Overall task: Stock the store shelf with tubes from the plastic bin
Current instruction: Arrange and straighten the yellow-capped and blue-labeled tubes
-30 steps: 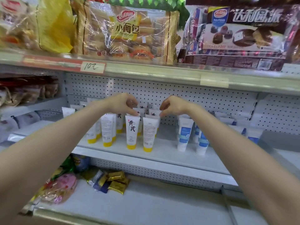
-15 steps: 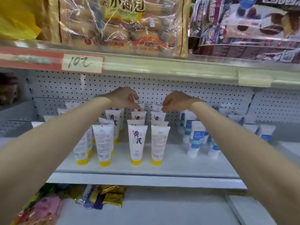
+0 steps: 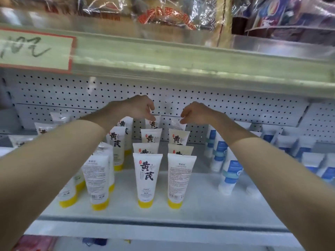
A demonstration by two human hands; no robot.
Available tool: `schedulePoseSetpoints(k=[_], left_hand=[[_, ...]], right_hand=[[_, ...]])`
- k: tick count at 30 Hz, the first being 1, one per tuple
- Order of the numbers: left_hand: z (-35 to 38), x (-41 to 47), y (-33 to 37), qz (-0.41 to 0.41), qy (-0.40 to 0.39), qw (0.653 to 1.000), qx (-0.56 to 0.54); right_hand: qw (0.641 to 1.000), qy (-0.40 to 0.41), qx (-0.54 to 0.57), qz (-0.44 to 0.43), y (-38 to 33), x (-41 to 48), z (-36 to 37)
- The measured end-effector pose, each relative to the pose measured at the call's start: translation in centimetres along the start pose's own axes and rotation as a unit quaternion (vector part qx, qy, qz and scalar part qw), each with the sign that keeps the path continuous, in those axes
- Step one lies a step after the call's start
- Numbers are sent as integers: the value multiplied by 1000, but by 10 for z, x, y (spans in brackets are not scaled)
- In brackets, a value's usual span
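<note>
White tubes with yellow caps stand cap-down on the white shelf (image 3: 199, 212). Two rows run front to back in the middle, led by a front tube with black characters (image 3: 147, 178) and one showing its printed back (image 3: 179, 178). My left hand (image 3: 139, 107) reaches to the back wall and pinches the top edge of the left row's rearmost tube (image 3: 153, 123). Beside it, my right hand (image 3: 195, 112) pinches the top of the right row's rearmost tube (image 3: 178, 125). The plastic bin is out of view.
More yellow-capped tubes (image 3: 97, 178) stand at the left and blue-and-white tubes (image 3: 229, 175) at the right. A perforated back panel (image 3: 235, 109) closes the shelf. The upper shelf edge (image 3: 181, 69) with a handwritten price tag (image 3: 34, 49) hangs low overhead, with bagged snacks above it.
The view has moved closer to the tube shelf and tilted down. Both hands stay at the rear tubes of the two middle rows, reaching slightly deeper.
</note>
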State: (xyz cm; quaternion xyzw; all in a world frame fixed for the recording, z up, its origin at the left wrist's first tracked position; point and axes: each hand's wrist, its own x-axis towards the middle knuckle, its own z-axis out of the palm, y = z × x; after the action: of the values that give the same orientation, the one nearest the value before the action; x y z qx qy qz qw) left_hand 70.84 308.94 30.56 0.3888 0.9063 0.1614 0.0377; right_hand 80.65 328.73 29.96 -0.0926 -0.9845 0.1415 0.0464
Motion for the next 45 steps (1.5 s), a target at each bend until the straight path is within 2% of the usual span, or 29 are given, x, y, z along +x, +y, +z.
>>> schedulePoseSetpoints(k=[14, 25, 31, 39, 45], left_hand=[[15, 26, -7, 13, -18, 999, 27], [21, 29, -14, 33, 8, 999, 19], [22, 32, -17, 39, 10, 999, 12], [23, 30, -14, 31, 3, 1000, -4], [25, 32, -15, 21, -4, 1000, 10]], right_hand=[[997, 1, 75, -2, -3, 21, 17], [988, -8, 153, 24, -1, 21, 18], [988, -29, 146, 36, 3, 21, 14], [998, -11, 61, 18, 5, 18, 18], [999, -11, 52, 4, 4, 15, 18]])
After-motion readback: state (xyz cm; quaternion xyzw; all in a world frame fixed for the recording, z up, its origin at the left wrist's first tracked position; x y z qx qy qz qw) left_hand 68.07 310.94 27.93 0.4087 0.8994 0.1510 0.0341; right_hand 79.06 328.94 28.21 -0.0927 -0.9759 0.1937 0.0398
